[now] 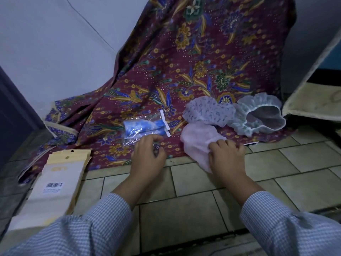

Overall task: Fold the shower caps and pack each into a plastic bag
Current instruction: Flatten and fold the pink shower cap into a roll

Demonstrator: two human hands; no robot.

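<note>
1. Head view, the only one: a patterned maroon cloth [184, 74] with blue and gold flowers is spread over a tiled floor [193, 209] and runs up against the wall behind. It serves as the landmark for everything below.
2. The left hand [147, 156] hovers over the near edge of the cloth, fingers loosely curled and partly open. Its fingertips [156, 138] are at the near edge of a clear plastic bag [145, 129]; whether they actually pinch the film cannot be told.
3. That bag lies flat on the cloth near its front middle and holds a folded blue shower cap [142, 128]. A white strip runs along the bag's right end.
4. The right hand [227, 159] is at the cloth's near right edge, fingers bent and closed down on a pink shower cap [197, 141], gripping its near side. The cap lies crumpled, partly on the cloth and partly over the tiles.
5. Just behind the pink cap on the cloth sits a white shower cap with a small grey print [206, 109], touching it.
6. To the right of that, also on the cloth, a pale ruffled shower cap [258, 115] lies with its opening facing forward.
7. Off the cloth's near left corner, a stack of flat paper packets [53, 185] with a barcode label rests on the floor.
8. Both forearms wear checked blue-and-white sleeves [88, 230].
</note>
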